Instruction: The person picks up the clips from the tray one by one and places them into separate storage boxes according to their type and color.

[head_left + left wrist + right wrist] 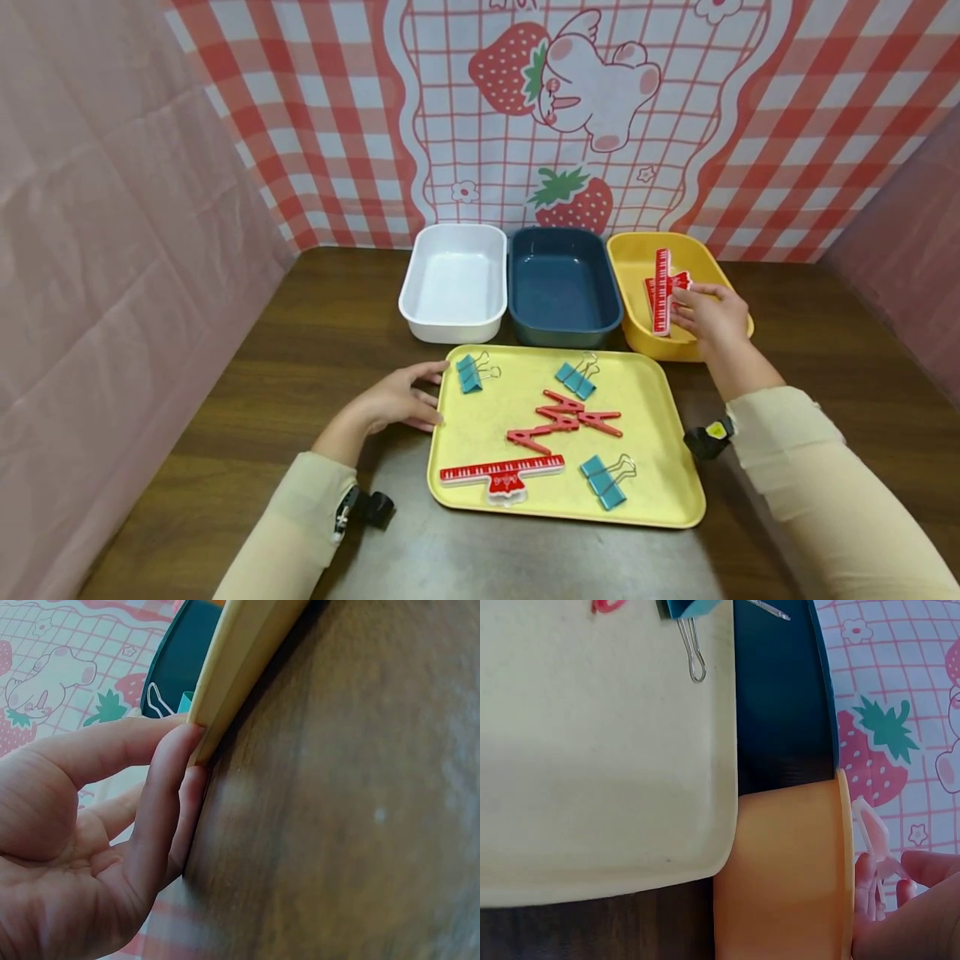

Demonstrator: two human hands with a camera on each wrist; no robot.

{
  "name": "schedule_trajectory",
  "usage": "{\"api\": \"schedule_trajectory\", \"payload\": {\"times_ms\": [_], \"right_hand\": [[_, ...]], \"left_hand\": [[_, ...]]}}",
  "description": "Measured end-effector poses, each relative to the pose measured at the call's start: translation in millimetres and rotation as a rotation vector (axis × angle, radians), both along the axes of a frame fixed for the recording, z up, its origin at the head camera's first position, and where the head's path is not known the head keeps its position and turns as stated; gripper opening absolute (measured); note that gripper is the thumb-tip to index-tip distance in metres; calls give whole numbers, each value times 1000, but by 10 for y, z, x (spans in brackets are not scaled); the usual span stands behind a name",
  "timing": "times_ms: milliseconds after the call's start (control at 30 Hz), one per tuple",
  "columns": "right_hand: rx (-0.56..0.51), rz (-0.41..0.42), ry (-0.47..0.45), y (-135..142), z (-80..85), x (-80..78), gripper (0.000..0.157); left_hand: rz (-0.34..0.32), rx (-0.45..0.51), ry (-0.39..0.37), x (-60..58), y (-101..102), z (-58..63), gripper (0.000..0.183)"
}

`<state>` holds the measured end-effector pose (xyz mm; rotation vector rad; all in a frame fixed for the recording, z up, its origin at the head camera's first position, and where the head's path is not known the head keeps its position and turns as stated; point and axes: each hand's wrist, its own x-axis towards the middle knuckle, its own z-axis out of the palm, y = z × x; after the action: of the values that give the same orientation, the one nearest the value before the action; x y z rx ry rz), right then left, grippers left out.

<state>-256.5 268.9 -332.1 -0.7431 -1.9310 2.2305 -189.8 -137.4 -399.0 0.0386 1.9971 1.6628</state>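
Note:
My right hand [712,317] pinches a red clip with a piano-key pattern [662,292] over the yellow bin [630,329]. Another red piano-key clip [649,292] is partly visible beneath it. In the right wrist view, the bin wall hides part of the fingers and the held clip. My left hand [397,400] touches the left rim of the yellow tray [645,392] with extended fingers. On the tray lie three teal binder clips [603,483], several red clothespins [562,423] and a red piano-key clip [502,471].
A white bin [453,287] and a dark blue bin [564,287] stand beside the yellow one, behind the tray. A checked cloth with strawberries [300,125] hangs at the back. Pinkish cloth [97,250] closes the left side of the wooden table [322,333].

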Motion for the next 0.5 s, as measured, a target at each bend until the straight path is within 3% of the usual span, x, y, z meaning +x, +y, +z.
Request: {"api": "schedule_trajectory", "payload": {"times_ms": [367, 500], "right_hand": [[45, 41, -69, -38, 14, -147, 15], [83, 36, -100, -30, 7, -182, 30]], "left_hand": [[10, 6, 0, -2, -4, -10, 82], [-6, 10, 8, 0, -7, -12, 81]]}}
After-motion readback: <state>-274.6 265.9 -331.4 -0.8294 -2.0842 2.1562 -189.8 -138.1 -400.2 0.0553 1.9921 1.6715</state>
